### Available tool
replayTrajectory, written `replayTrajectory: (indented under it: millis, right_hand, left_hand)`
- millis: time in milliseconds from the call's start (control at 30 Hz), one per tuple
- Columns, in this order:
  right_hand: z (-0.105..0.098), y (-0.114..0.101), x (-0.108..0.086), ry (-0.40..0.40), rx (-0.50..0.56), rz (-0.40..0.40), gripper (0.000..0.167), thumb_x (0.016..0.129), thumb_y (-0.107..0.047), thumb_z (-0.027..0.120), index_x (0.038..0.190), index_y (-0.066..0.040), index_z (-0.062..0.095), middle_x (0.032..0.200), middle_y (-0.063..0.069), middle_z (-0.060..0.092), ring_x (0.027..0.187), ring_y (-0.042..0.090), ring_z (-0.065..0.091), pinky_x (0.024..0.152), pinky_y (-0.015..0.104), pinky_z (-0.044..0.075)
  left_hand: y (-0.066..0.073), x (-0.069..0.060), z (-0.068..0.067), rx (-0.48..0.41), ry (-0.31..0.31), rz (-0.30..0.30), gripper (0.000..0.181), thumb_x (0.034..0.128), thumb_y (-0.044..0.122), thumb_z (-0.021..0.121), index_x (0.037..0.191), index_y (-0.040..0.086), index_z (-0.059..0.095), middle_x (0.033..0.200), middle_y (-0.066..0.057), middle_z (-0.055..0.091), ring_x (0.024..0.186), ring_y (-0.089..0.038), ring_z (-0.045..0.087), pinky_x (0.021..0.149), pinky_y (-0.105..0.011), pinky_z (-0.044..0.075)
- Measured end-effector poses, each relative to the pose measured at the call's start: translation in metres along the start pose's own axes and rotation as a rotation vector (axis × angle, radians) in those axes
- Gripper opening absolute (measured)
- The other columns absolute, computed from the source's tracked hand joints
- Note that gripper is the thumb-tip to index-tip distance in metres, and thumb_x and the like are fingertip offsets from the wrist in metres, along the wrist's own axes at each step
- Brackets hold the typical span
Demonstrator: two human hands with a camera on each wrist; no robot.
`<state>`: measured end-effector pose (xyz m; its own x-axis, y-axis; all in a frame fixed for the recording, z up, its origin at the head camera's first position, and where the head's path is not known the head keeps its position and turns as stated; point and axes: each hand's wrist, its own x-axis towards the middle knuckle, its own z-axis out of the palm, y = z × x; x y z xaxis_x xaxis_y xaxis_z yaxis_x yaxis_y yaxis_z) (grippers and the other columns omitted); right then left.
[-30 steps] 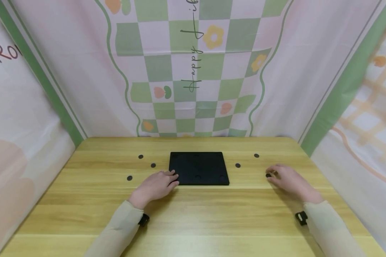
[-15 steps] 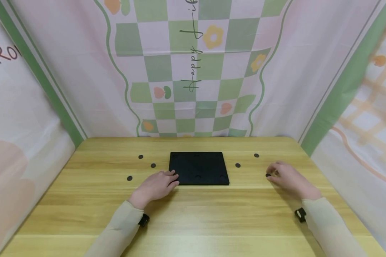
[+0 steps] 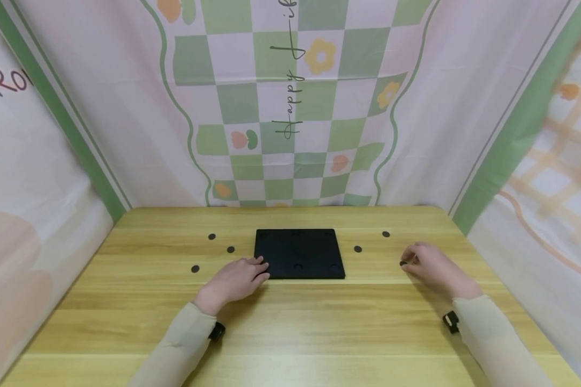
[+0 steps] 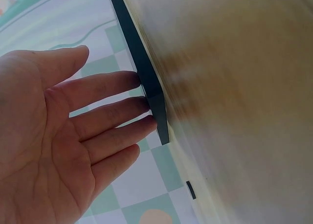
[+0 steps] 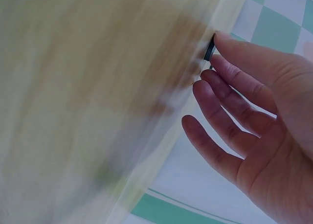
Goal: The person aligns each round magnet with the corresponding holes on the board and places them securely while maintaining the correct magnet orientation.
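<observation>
A flat black rectangular board (image 3: 297, 250) with faint round marks lies on the wooden table. At its near left corner, the fingertips of my left hand (image 3: 233, 280) rest on it; in the left wrist view those fingers are nearly straight against the board's edge (image 4: 142, 57). Off to the right, my right hand (image 3: 433, 269) pinches a small round black disc (image 5: 210, 49) between thumb and index finger, down at the table surface. The other fingers of that hand are bent loosely and hold nothing. Part of the disc is hidden by the fingertips.
Left of the board lie three similar black discs, the nearest one (image 3: 195, 269) beyond my left wrist. Two more, a disc (image 3: 358, 249) and a farther disc (image 3: 385, 234), lie to the right. Patterned cloth (image 3: 290, 134) encloses the table's back and sides.
My right hand stays at the disc; its wrist and forearm have shifted slightly up and left in the view. The left hand, board and other discs have not visibly moved.
</observation>
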<state>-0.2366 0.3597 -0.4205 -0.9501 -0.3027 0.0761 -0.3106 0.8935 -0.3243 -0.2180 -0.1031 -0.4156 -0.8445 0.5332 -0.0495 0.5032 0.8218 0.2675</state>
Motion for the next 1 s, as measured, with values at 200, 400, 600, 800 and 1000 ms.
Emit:
replayTrajectory:
  millis: [200, 400, 600, 800, 1000]
  right_hand:
    - [-0.0004, 0.0005, 0.0016, 0.000, 0.009, 0.007, 0.013, 0.084, -0.010, 0.069, 0.092, 0.000, 0.068, 0.088, 0.009, 0.064, 0.079, 0.021, 0.060, 0.073, 0.042, 0.054]
    - [0.0004, 0.0026, 0.0032, 0.000, 0.030, 0.018, 0.012, 0.084, -0.010, 0.070, 0.091, 0.000, 0.068, 0.086, 0.008, 0.065, 0.077, 0.019, 0.061, 0.071, 0.040, 0.054]
    - [-0.0011, 0.0046, 0.0035, -0.003, 0.050, 0.044, 0.019, 0.083, -0.016, 0.073, 0.092, 0.000, 0.068, 0.085, 0.007, 0.068, 0.076, 0.017, 0.063, 0.072, 0.039, 0.054]
    - [-0.0035, 0.0060, 0.0042, -0.005, 0.052, 0.054, 0.022, 0.082, -0.019, 0.074, 0.091, 0.000, 0.068, 0.083, 0.005, 0.068, 0.075, 0.015, 0.063, 0.071, 0.038, 0.054]
    - [-0.0045, 0.0063, 0.0042, -0.011, 0.065, 0.051, 0.017, 0.082, -0.015, 0.072, 0.090, 0.000, 0.069, 0.083, 0.005, 0.069, 0.074, 0.015, 0.063, 0.070, 0.037, 0.055]
  left_hand:
    - [-0.0003, -0.0002, 0.0007, -0.008, 0.004, 0.003, 0.046, 0.1006, 0.037, 0.044, 0.135, 0.009, 0.055, 0.143, -0.014, 0.047, 0.133, -0.031, 0.044, 0.109, -0.047, 0.036]
    - [-0.0006, 0.0000, 0.0012, -0.009, 0.007, 0.006, 0.046, 0.1006, 0.037, 0.044, 0.135, 0.009, 0.055, 0.143, -0.014, 0.047, 0.133, -0.031, 0.044, 0.109, -0.047, 0.036]
    - [-0.0010, 0.0006, 0.0011, -0.004, 0.005, 0.003, 0.046, 0.1007, 0.038, 0.043, 0.135, 0.009, 0.054, 0.143, -0.013, 0.046, 0.133, -0.031, 0.043, 0.109, -0.047, 0.036]
    - [-0.0014, 0.0012, 0.0012, 0.001, 0.001, 0.009, 0.046, 0.1007, 0.037, 0.043, 0.135, 0.009, 0.054, 0.143, -0.014, 0.046, 0.133, -0.031, 0.044, 0.109, -0.047, 0.036]
    - [-0.0014, 0.0007, 0.0006, 0.011, -0.006, 0.011, 0.045, 0.1008, 0.037, 0.044, 0.136, 0.010, 0.054, 0.144, -0.013, 0.046, 0.133, -0.031, 0.043, 0.109, -0.047, 0.036]
